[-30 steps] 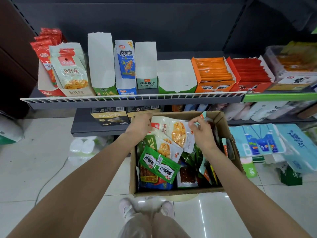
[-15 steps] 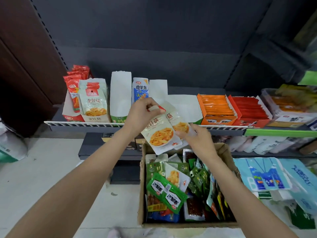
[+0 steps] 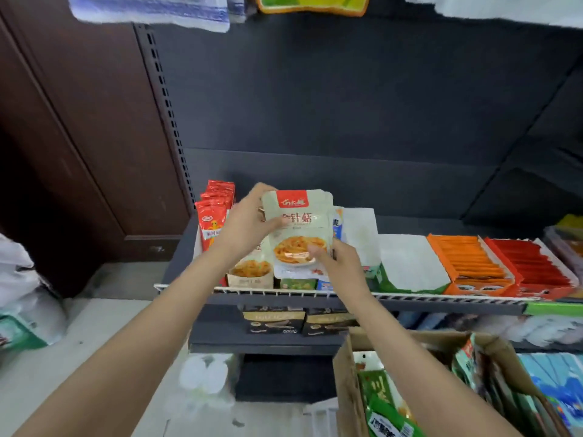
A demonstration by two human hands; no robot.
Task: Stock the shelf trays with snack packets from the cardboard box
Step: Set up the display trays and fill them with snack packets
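Both hands hold a small stack of packets (image 3: 298, 234) upright over the left part of the shelf (image 3: 441, 302). The left hand (image 3: 249, 227) grips the stack at its upper left edge, thumb on the front. The right hand (image 3: 339, 263) pinches the lower right corner. The packets are flat glossy pouches with rounded corners, pale with a red label.

Just below them stands an open tray (image 3: 250, 275) with the same print, and red packets (image 3: 214, 219) stand at its left. A white wire rail (image 3: 410, 296) runs along the near edge of the shelf. To the right of the hands, a white paper tray (image 3: 410, 263) shows bare room inside. Further right are an orange tray (image 3: 473, 266) and a red tray (image 3: 533, 266), both filled with thin sticks.

The box (image 3: 350, 386) of brown cardboard sits on the floor at near right, its flaps open, with green packets (image 3: 385, 405) inside.
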